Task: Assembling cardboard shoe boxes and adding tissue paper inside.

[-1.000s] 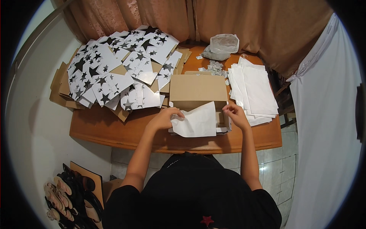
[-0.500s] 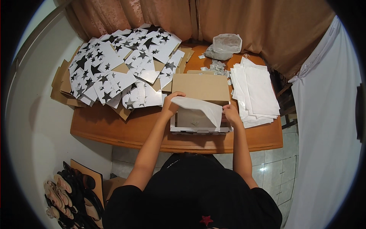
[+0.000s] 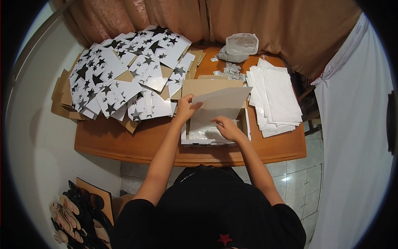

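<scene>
An open cardboard box, with its brown-lined lid raised at the back, stands near the table's front edge. My left hand is closed on the left edge of a thin white paper sheet, held up slantwise over the box. Over the box's right half is my right hand, its index finger stretched out against or just before the sheet; I see nothing held in it. Something in clear, shiny plastic lies inside the box. Part of the box's inside is hidden by the sheet and my right hand.
A big heap of star-printed white cardboard pieces covers the table's left side. To the right lies a stack of white paper sheets. Behind the box are several small packets and a plastic bag. Shoes stand at lower left.
The sheet's right side has been lifted and swung back, baring more of the box's inside. My right hand has left the sheet's right corner and moved left over the box.
</scene>
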`<state>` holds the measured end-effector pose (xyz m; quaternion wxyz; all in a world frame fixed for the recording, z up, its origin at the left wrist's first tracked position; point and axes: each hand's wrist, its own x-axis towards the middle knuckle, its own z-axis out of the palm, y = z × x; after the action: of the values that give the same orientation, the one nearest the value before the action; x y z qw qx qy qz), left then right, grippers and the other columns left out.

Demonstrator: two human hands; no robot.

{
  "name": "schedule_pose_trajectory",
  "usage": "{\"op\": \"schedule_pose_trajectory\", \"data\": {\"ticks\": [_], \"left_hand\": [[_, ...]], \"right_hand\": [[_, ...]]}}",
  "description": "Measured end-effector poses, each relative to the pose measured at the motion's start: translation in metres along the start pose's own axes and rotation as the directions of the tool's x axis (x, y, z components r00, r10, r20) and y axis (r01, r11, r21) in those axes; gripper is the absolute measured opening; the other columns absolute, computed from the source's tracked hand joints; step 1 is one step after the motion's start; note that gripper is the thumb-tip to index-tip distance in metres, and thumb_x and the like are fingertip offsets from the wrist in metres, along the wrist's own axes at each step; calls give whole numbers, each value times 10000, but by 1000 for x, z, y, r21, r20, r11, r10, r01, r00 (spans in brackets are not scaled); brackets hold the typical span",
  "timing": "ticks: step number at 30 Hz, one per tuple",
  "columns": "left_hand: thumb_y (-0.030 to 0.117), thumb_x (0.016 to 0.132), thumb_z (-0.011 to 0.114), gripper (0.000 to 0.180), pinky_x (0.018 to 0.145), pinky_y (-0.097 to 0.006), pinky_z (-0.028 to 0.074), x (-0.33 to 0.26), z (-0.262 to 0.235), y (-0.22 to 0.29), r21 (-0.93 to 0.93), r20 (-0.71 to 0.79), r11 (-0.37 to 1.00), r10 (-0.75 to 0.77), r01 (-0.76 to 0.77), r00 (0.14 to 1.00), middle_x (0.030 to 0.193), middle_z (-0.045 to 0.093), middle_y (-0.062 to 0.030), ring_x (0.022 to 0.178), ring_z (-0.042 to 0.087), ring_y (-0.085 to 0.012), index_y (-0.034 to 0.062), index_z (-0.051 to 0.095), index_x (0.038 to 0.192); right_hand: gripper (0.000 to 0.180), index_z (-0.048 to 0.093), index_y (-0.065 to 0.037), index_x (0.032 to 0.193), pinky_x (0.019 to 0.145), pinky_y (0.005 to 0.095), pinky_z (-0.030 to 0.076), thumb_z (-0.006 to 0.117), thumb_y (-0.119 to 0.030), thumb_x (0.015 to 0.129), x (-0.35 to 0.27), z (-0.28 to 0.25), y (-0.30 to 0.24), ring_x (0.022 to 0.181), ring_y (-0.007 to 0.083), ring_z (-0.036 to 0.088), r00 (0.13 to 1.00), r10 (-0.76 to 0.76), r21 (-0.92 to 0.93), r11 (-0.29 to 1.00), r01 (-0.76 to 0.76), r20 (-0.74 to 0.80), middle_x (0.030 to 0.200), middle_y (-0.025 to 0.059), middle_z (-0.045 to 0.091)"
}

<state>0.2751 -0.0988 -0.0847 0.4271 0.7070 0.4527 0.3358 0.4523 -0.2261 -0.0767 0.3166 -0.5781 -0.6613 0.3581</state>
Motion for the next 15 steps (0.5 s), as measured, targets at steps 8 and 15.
{"op": "schedule_pose_trajectory", "data": {"ticks": [8, 15], "left_hand": [[64, 682, 689, 211, 746, -298, 455, -14, -3, 3, -99, 154, 972, 226, -212, 962, 873, 642, -75, 826, 603, -198, 61, 626, 884], [-17, 606, 620, 272, 796, -344, 464, -53, -14, 19, 250, 434, 765, 459, -593, 776, 973, 644, -67, 920, 592, -264, 108, 681, 840]], "right_hand": [[569, 389, -44, 1274, 997, 422, 327, 562, -183, 751, 54, 36, 74, 1158, 365, 413, 950, 190, -462, 885, -56, 248, 1285, 205, 411], [388, 572, -81, 1121, 947, 400, 364, 531, -301, 804, 19, 0, 30, 1104, 345, 476, 919, 14, -404, 901, 159, 393, 1169, 182, 540]]}}
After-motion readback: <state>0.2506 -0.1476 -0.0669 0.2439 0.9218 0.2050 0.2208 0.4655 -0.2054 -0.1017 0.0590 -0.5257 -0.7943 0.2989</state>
